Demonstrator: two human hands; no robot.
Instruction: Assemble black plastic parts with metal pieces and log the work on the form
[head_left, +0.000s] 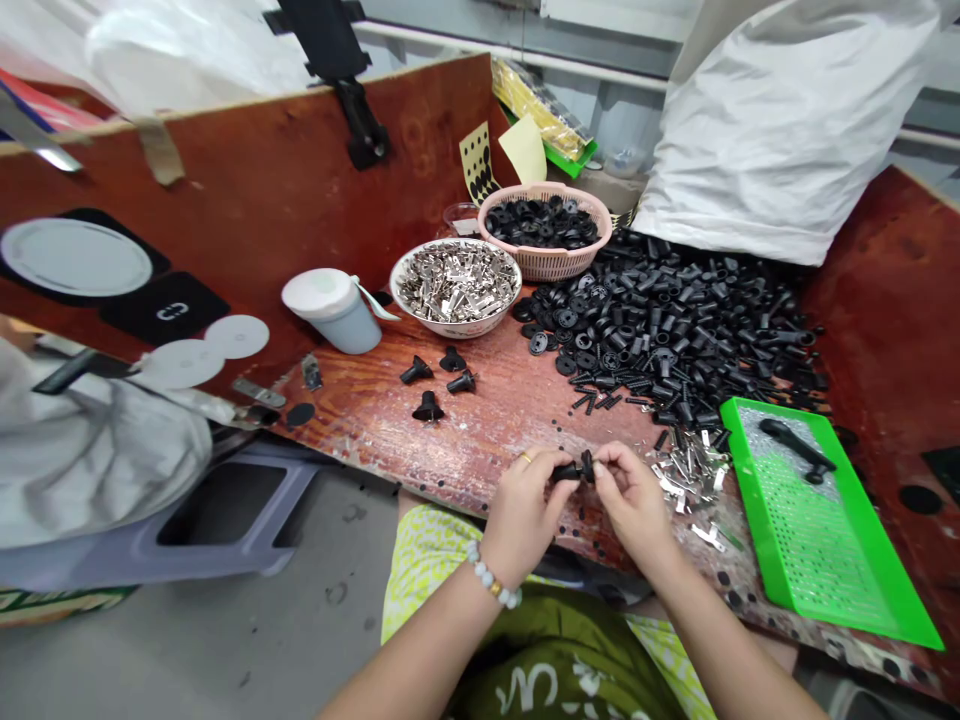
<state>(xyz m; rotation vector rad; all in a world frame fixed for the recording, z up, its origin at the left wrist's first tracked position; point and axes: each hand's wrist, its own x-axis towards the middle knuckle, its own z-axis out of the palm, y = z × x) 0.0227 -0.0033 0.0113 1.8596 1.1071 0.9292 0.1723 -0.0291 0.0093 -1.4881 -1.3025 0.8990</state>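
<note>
Both my hands meet over the near edge of the worn red-brown table [510, 410]. My left hand [525, 505], with a ring and a bead bracelet, pinches a small black plastic part [574, 469] from the left. My right hand [634, 495] pinches the same part from the right. Beside my right hand lies a small heap of silver metal clips [686, 470]. Several finished-looking black cone-shaped pieces [439, 380] stand on the table farther back to the left.
A big pile of black plastic parts [675, 320] covers the right middle. A white bowl of metal clips [456, 288], a pink basket of black rings [546, 230], a white cup [334, 310], a green perforated tray [817, 520] and a white sack [780, 130] stand around.
</note>
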